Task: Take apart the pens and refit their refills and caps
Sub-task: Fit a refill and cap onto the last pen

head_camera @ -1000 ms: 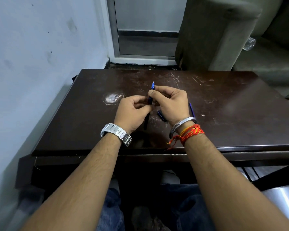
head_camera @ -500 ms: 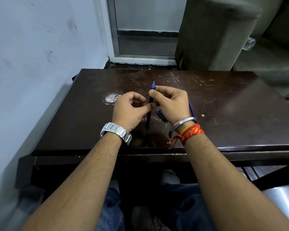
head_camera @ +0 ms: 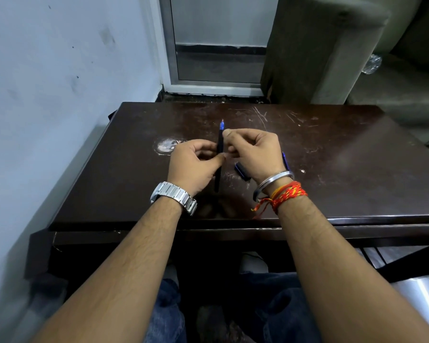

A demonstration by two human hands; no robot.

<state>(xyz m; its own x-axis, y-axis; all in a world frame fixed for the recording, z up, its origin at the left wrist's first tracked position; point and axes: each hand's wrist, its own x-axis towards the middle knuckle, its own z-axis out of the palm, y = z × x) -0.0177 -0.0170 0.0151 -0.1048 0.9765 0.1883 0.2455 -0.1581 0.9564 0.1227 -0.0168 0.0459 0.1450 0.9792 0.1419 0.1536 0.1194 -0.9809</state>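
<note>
A dark pen [head_camera: 220, 144] with a blue tip stands nearly upright above the dark wooden table [head_camera: 332, 154], tip pointing away from me. My left hand [head_camera: 193, 167] pinches its middle from the left with thumb and fingers. My right hand [head_camera: 255, 154] grips the barrel from the right, thumb near the blue tip. A blue pen part [head_camera: 242, 170] lies on the table under my right wrist, partly hidden. Another blue pen piece [head_camera: 285, 160] shows just right of my right hand.
A pale worn patch [head_camera: 166, 145] marks the table left of my left hand. A white wall runs along the left edge. A grey-green sofa [head_camera: 332, 45] stands behind the table's far right, with a door frame [head_camera: 216, 85] behind the middle.
The pen has risen and turned more upright between my hands. My left hand has opened slightly and shifted its pinch up the barrel; my right hand stays on the upper part.
</note>
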